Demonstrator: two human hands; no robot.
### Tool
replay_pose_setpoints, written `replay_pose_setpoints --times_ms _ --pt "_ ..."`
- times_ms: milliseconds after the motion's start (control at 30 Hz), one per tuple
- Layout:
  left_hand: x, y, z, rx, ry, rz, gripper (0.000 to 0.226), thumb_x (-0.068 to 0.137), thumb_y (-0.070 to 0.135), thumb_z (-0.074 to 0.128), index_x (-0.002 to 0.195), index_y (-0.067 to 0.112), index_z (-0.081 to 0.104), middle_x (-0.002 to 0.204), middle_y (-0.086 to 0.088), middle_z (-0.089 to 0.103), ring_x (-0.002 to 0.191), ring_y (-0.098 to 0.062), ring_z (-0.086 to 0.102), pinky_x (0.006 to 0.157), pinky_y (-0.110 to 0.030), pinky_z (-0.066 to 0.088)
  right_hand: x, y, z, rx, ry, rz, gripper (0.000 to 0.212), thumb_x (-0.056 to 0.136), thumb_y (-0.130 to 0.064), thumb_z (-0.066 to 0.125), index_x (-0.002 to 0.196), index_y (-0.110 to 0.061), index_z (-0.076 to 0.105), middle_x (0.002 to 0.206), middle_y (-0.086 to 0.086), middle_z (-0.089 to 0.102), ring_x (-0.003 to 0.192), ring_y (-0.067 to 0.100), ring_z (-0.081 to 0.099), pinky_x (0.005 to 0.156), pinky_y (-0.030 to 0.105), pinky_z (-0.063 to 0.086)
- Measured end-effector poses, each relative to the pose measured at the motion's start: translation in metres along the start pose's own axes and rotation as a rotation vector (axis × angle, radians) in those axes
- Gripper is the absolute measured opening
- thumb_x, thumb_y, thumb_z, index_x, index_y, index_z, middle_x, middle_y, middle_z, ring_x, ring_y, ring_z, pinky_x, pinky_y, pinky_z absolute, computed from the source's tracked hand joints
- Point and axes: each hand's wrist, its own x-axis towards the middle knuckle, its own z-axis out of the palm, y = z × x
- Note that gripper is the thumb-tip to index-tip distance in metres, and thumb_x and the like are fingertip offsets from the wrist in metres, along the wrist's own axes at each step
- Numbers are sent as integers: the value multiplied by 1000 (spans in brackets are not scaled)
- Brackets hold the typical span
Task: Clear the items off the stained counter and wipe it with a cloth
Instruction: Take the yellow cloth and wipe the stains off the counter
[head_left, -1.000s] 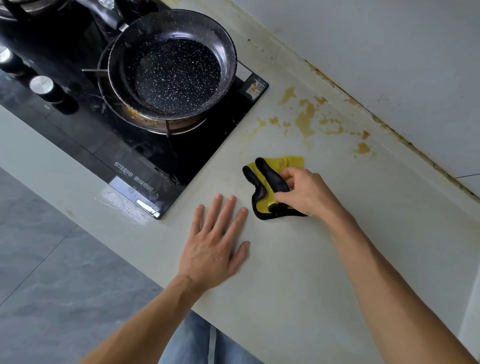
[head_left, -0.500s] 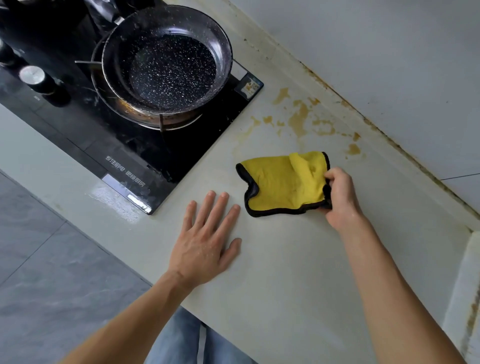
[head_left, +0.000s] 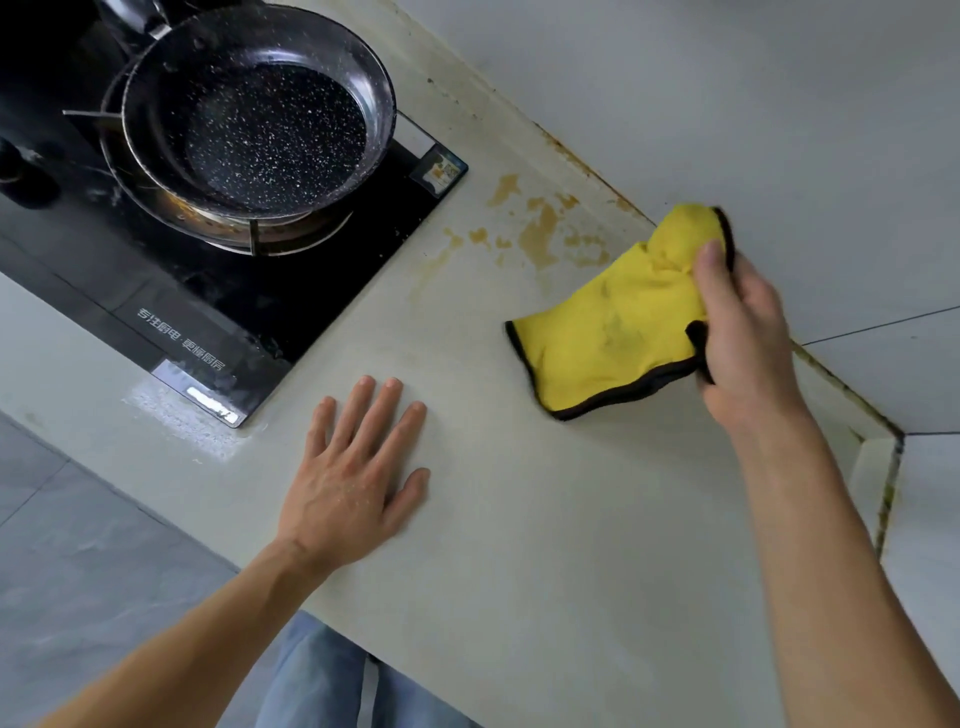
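Observation:
A yellow cloth (head_left: 613, 327) with a black hem hangs spread out just above the pale counter (head_left: 519, 545). My right hand (head_left: 743, 332) grips its right edge, thumb over the top fold, fingers curled behind. Yellow-brown stains (head_left: 540, 234) mark the counter near the back wall, left of the cloth and right of the stove. My left hand (head_left: 358, 467) lies flat on the counter with fingers straight and spread, holding nothing.
A black glass stove (head_left: 223, 291) fills the upper left, with a speckled black frying pan (head_left: 260, 114) on its burner. The grey wall (head_left: 727, 104) runs along the back, with a grimy seam. The counter's front edge drops to grey floor tiles (head_left: 78, 571).
The cloth went from bunched under my right hand to opened out, then was lifted up and to the right toward the wall. My left hand stayed flat in place.

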Motion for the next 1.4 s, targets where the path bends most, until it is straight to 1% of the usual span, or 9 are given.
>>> replay_pose_setpoints --times_ms 100,233,333,467,733,967,1133,1233,1400 --pt "0 1 -1 -5 0 -8 70 104 59 40 163 20 38 175 -7 22 164 -33 11 129 -60 11 -8 -38 -5 -69 -31 -133 34 98 -58 59 112 -30 74 116 1 77 110 25 72 99 54 56" --pt "0 1 -2 -3 5 -6 71 104 60 39 163 20 38 175 -8 22 164 -33 11 129 -60 12 -30 -52 16 -252 -93 -235 43 97 -63 58 105 -22 68 79 15 64 58 24 52 51 37 47" --pt "0 1 -2 -5 11 -6 71 104 60 38 163 20 38 175 -8 22 164 -33 10 129 -60 11 -52 -17 57 -430 -156 -240 29 99 -52 59 91 -23 60 71 -10 63 57 1 55 51 17 45" --pt "0 0 0 -15 34 -4 71 103 60 41 162 19 40 175 -8 24 164 -34 13 129 -60 13 -88 48 104 -552 -364 -90 29 100 -41 64 91 -15 56 64 -5 53 65 20 56 65 47 53" --pt "0 0 2 -22 41 -5 70 104 59 41 162 19 40 175 -8 24 164 -34 12 129 -61 13 -84 80 92 -502 -383 0 29 102 -43 59 81 -27 47 64 -14 51 62 6 46 63 33 39" --pt "0 0 3 -21 45 -5 69 104 58 43 161 20 41 175 -8 24 164 -34 12 129 -60 11 -28 95 37 -741 -179 139 42 102 -20 58 143 -19 52 138 1 63 125 23 60 105 39 48" --pt "0 1 1 -25 32 -13 69 104 59 42 162 20 41 175 -8 24 164 -33 12 130 -59 10 -55 117 57 -910 -166 -404 45 101 -20 59 145 -11 56 151 7 54 148 25 40 122 41 33" --pt "1 2 -1 -25 26 -17 69 104 58 42 161 19 42 175 -8 24 164 -33 12 130 -59 11 -66 140 70 -1041 -386 -411 59 106 -39 49 161 -23 35 170 -1 28 160 20 14 129 46 15" --pt "1 4 -2 -45 49 -24 69 104 57 45 161 18 43 174 -9 27 163 -34 15 129 -61 14 -63 154 115 -1214 -217 -389 62 106 -49 35 164 -30 25 173 4 19 160 31 12 125 54 14"
